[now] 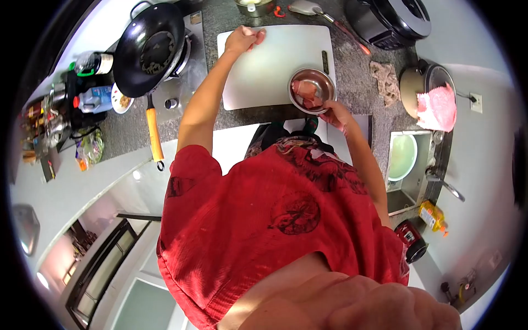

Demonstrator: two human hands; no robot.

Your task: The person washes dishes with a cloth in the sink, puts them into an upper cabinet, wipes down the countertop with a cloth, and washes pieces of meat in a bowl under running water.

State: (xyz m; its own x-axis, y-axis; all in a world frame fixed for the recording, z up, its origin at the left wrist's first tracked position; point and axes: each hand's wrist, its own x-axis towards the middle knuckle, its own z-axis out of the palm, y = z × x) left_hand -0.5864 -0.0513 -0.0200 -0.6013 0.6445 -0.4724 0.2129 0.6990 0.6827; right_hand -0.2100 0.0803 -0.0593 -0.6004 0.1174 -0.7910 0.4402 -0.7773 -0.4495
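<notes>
My left hand [240, 40] is closed over the upper left corner of a white cutting board [264, 71]. A pink piece of raw meat [259, 37] seems to show at its fingertips, partly hidden by the hand. My right hand [337, 115] grips the rim of a small metal bowl [294, 76] at its lower right. Inside the bowl lie pieces of raw meat [308, 94]. The bowl overlaps the board's lower right corner. Just above it, a short dark strip [325, 62] lies along the board's right edge.
A black wok [144, 41] sits on the stove to the left, beside a yellow-handled tool [153, 129]. A rice cooker [388, 22], a rag [385, 82] and a lidded pot [411, 93] stand right. The sink [401, 199] holds a pale basin [403, 158].
</notes>
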